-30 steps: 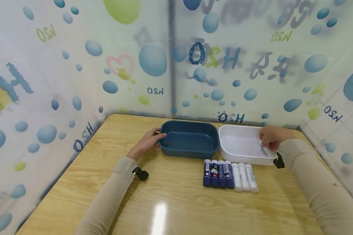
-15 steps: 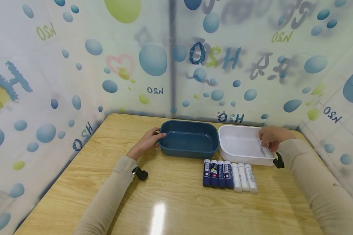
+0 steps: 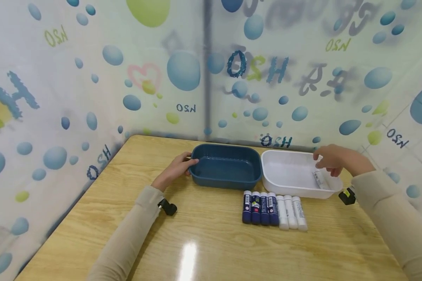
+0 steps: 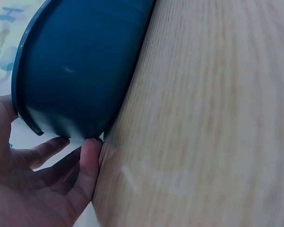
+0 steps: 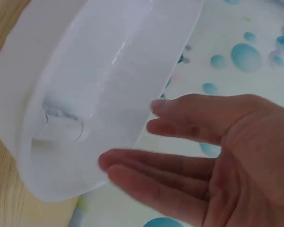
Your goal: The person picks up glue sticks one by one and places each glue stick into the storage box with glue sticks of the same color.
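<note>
My left hand (image 3: 176, 169) grips the left end of a dark blue plastic bin (image 3: 228, 183), thumb over the rim and fingers against the outer wall. In the left wrist view, fingertips (image 4: 91, 146) touch the wall low down, close to the table. A white glue stick (image 3: 320, 179) lies inside the white bin (image 3: 285, 187), near its right end. Over that end my right hand (image 3: 334, 159) is raised, holding nothing, its fingers apart from the glue stick. The right wrist view shows thumb and fingers spread beside the rim.
In front of the bins, a row of dark blue glue sticks (image 3: 260, 208) lies next to several white glue sticks (image 3: 292, 212). The two bins stand side by side on the wooden table (image 3: 154, 242), near a patterned curtain wall (image 3: 183, 117).
My right hand has let go of the white glue stick, leaving it in the white bin, and has lifted up and to the right. The left hand has not moved.
</note>
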A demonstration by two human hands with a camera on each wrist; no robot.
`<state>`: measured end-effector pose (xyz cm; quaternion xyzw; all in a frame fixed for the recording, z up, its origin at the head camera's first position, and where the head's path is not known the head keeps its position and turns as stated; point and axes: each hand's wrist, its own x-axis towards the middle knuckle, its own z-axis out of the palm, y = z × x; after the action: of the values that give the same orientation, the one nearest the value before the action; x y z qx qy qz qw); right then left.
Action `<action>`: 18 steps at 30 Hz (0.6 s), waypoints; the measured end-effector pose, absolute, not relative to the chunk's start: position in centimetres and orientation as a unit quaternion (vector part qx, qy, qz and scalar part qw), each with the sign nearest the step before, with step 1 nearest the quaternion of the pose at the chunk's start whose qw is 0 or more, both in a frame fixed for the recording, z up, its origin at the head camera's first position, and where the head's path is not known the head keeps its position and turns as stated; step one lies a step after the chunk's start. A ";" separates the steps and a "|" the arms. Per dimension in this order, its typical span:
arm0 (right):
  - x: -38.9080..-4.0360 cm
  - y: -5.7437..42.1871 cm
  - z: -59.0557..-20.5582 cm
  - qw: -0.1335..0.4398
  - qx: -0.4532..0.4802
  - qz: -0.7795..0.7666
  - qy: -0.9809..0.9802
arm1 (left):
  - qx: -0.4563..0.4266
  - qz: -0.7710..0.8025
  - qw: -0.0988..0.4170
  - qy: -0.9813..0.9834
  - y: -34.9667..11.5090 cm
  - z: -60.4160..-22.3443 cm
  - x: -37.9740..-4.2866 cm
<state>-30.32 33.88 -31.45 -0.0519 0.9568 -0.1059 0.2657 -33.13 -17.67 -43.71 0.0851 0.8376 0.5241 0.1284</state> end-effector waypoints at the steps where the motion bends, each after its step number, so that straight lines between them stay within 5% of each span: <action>1: -30.0 33.8 -31.4 0.252 -0.068 -0.097 0.961 | 0.085 0.523 0.128 0.838 -17.6 -43.7 -33.2; 10: -27.0 30.8 -30.9 0.141 -0.190 -0.075 0.969 | 0.086 0.523 0.118 0.839 -17.6 -43.8 -33.0; 18: -24.3 28.9 -31.1 0.105 -0.231 -0.150 0.956 | 0.086 0.526 0.120 0.838 -17.5 -43.9 -33.2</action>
<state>-24.33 28.87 -31.10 -0.2311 0.9556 -0.1495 0.1051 -33.15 -17.50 -43.89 0.0859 0.8378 0.5256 0.1200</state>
